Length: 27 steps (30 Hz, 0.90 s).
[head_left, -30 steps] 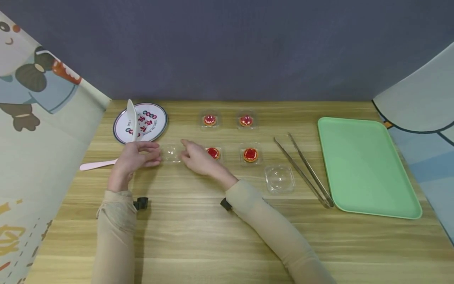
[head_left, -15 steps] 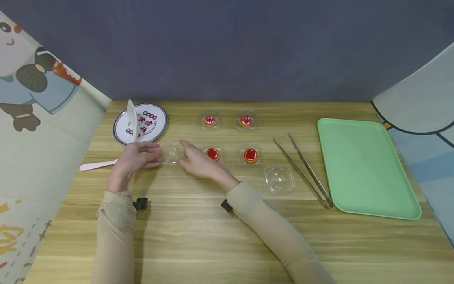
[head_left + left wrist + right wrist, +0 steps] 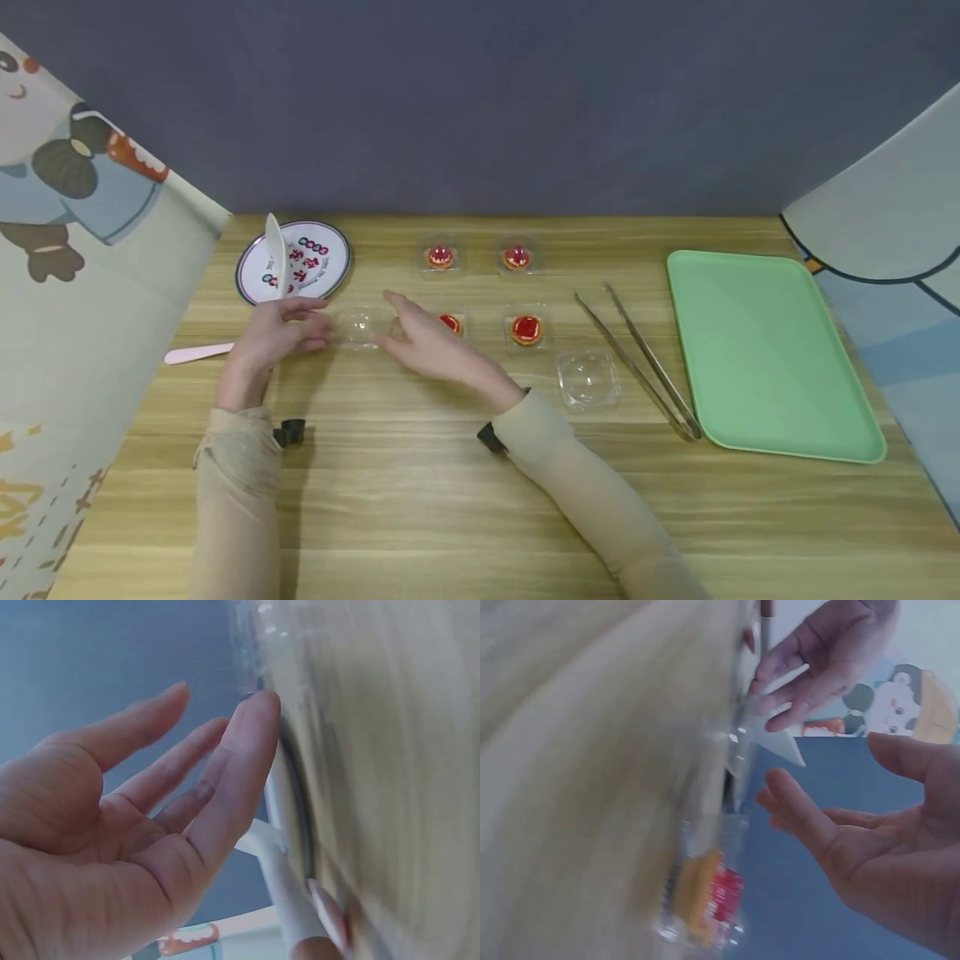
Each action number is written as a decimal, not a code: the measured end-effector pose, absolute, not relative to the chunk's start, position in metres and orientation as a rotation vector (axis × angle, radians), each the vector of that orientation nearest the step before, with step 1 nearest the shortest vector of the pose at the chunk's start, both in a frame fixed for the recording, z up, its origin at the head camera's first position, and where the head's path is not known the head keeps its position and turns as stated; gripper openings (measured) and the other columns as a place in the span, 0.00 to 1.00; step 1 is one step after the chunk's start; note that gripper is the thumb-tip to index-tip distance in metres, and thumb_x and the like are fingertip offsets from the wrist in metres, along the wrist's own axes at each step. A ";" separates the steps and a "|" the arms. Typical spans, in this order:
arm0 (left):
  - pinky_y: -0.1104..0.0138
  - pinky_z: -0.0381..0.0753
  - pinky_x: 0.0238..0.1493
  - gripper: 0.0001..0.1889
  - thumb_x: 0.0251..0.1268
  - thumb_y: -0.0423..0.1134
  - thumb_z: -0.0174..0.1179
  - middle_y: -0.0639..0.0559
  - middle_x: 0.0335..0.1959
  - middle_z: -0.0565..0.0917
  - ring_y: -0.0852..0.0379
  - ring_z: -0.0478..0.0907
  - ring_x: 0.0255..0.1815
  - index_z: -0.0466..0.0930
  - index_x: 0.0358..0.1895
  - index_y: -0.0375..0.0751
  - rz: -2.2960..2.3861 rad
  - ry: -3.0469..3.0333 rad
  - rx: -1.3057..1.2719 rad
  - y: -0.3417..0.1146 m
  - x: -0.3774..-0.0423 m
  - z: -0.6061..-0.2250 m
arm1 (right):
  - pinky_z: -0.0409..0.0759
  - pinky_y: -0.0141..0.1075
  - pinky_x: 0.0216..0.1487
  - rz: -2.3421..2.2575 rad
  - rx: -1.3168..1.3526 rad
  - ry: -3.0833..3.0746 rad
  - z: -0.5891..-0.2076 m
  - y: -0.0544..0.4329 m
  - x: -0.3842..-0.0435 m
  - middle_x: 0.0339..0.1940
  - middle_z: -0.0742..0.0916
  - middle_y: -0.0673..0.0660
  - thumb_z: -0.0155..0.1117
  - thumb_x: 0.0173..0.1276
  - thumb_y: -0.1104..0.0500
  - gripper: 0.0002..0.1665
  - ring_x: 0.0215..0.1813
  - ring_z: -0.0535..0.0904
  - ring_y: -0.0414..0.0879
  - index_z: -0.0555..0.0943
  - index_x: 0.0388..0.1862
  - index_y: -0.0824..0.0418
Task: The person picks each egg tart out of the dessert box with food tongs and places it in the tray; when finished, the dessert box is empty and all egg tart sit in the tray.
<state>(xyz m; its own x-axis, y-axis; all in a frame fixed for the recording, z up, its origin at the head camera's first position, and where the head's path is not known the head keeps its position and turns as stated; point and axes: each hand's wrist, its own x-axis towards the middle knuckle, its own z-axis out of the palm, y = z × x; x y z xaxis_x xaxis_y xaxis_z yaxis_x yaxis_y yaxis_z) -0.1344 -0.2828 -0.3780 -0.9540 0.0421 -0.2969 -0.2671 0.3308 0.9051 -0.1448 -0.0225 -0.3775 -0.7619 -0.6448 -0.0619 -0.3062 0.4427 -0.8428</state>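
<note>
Between my two hands a clear plastic box [image 3: 360, 327] sits on the wooden table, with no tart visible in it. My left hand [image 3: 276, 337] is just left of it, fingers loosely bent and holding nothing; in the left wrist view the thumb [image 3: 142, 724] stands apart from the fingers. On the box's right side my right hand [image 3: 435, 343] has its thumb and fingers spread. A red-topped tart [image 3: 450, 323] in a clear box is partly hidden behind the right hand. Another tart [image 3: 527, 331] lies in its box further right.
Two boxed tarts [image 3: 440, 257] stand at the back. A clear lid [image 3: 587, 379], steel tongs [image 3: 637, 362] and a green tray [image 3: 776, 354] lie to the right. At left are a patterned plate [image 3: 330, 258], a white utensil [image 3: 277, 250] over it and a pink handle [image 3: 198, 353].
My right hand's thumb and fingers have spread wider and drawn back from the clear box. My left hand has shifted slightly left, away from it.
</note>
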 end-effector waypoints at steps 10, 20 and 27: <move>0.78 0.88 0.44 0.23 0.82 0.31 0.57 0.69 0.34 0.84 0.73 0.85 0.34 0.71 0.68 0.13 1.659 2.537 -0.171 -0.279 -0.130 -0.362 | 0.85 0.39 0.67 -1.419 -0.764 2.325 -0.346 0.004 -0.152 0.78 0.76 0.64 0.57 0.86 0.60 0.33 0.68 0.82 0.56 0.63 0.84 0.65; 0.75 0.89 0.49 0.24 0.85 0.34 0.55 0.32 0.53 0.82 0.72 0.86 0.36 0.69 0.70 0.13 1.739 2.561 -0.067 -0.256 -0.139 -0.353 | 0.91 0.36 0.40 -1.593 -0.640 2.419 -0.340 0.022 -0.180 0.63 0.85 0.66 0.56 0.85 0.65 0.24 0.44 0.87 0.53 0.73 0.75 0.70; 0.75 0.89 0.49 0.23 0.85 0.33 0.53 0.19 0.59 0.78 0.71 0.87 0.36 0.70 0.70 0.14 1.798 2.537 -0.007 -0.235 -0.150 -0.355 | 0.91 0.36 0.39 -1.589 -0.523 2.472 -0.341 0.031 -0.197 0.60 0.85 0.65 0.56 0.86 0.63 0.21 0.41 0.86 0.52 0.76 0.72 0.69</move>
